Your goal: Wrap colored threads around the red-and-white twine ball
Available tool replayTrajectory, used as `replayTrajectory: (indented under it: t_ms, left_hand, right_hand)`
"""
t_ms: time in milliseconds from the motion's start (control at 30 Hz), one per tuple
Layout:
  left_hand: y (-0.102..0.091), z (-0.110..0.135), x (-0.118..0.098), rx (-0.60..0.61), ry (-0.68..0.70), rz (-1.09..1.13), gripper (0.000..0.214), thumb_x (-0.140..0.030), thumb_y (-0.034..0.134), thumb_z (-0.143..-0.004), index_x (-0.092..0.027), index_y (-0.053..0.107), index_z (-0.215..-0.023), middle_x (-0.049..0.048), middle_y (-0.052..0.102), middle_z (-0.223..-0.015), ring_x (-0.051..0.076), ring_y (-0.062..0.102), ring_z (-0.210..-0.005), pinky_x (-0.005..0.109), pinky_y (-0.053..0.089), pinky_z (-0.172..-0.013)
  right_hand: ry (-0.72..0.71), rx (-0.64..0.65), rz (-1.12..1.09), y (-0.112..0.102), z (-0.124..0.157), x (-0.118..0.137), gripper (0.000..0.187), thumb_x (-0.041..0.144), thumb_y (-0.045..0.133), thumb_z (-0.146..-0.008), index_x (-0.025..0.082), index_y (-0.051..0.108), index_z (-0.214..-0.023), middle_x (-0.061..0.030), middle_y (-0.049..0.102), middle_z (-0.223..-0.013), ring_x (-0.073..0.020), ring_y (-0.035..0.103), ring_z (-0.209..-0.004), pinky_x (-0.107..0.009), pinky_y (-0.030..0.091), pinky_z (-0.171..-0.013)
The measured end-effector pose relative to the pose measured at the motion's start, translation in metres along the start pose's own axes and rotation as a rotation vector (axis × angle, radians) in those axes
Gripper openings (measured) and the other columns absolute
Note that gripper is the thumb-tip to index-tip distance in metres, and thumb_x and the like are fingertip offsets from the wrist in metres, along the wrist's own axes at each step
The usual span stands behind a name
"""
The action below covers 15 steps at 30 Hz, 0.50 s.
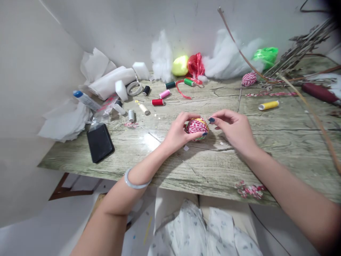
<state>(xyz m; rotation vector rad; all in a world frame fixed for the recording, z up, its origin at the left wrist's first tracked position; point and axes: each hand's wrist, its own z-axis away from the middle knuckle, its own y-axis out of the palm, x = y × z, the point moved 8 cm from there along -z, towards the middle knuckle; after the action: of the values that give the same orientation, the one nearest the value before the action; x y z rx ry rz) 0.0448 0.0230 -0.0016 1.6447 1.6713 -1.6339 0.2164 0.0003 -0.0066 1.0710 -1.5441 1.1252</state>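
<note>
My left hand (178, 133) is wrapped round a small ball (196, 126) wound with red-and-white twine, held just above the wooden table (287, 142). My right hand (234, 128) is right beside the ball on its right side, with thumb and forefinger pinched together at the ball's edge; what they pinch is too thin to make out. A second ball of red-and-white twine (248, 79) lies further back on the right.
Several small thread spools (157, 102) lie at the back, a yellow spool (268, 105) to the right. White stuffing (226, 58), a black case (99, 142), a glue tube (85, 100), crumpled paper and dried twigs (301, 49) ring the table. A wall stands on the left.
</note>
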Motion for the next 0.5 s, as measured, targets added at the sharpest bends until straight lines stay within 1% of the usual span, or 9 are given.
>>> replayTrajectory:
  t_ms: [67,167,267,367,500]
  left_hand:
    - [0.001,0.000,-0.002,0.008,0.003,0.001,0.044,-0.034,0.080,-0.075,-0.020,0.062,-0.112,0.0078,0.065,-0.112,0.022,0.062,-0.104,0.035,0.052,-0.088]
    - [0.002,0.000,-0.006,0.018,0.023,-0.016,0.045,-0.034,0.081,-0.074,-0.019,0.062,-0.112,0.0081,0.065,-0.111,0.023,0.062,-0.104,0.036,0.051,-0.089]
    - [0.005,0.000,-0.011,0.048,0.084,-0.060,0.046,-0.036,0.082,-0.074,-0.020,0.061,-0.112,0.0085,0.065,-0.110,0.023,0.061,-0.104,0.038,0.050,-0.090]
    - [0.008,0.000,-0.017,0.061,0.166,-0.102,0.047,-0.036,0.082,-0.073,-0.020,0.060,-0.111,0.0080,0.065,-0.108,0.023,0.061,-0.104,0.038,0.049,-0.091]
    - [0.008,0.001,-0.019,0.052,0.183,-0.130,0.046,-0.034,0.082,-0.074,-0.020,0.060,-0.111,0.0076,0.064,-0.109,0.022,0.061,-0.105,0.038,0.050,-0.092]
  right_hand:
    - [-0.018,-0.015,0.016,0.000,0.000,0.000,0.009,0.030,0.072,-0.078,0.022,0.070,-0.075,-0.0004,0.070,-0.077,-0.0155,0.062,-0.071,-0.029,0.050,-0.064]
    - [-0.074,-0.038,0.035,0.000,0.001,0.007,0.009,0.025,0.070,-0.080,0.021,0.068,-0.072,-0.0001,0.069,-0.078,-0.0148,0.061,-0.071,-0.028,0.051,-0.065]
    - [-0.102,-0.061,0.040,-0.004,0.001,0.016,0.009,0.022,0.068,-0.081,0.022,0.066,-0.072,0.0002,0.068,-0.077,-0.0138,0.061,-0.068,-0.028,0.052,-0.064]
    - [-0.094,-0.060,0.029,-0.008,0.001,0.024,0.010,0.023,0.068,-0.081,0.021,0.066,-0.072,0.0001,0.068,-0.076,-0.0138,0.063,-0.068,-0.028,0.054,-0.064]
    - [-0.026,0.015,0.020,-0.009,0.000,0.027,0.011,0.027,0.068,-0.082,0.020,0.063,-0.074,0.0002,0.069,-0.072,-0.0157,0.068,-0.068,-0.029,0.057,-0.067]
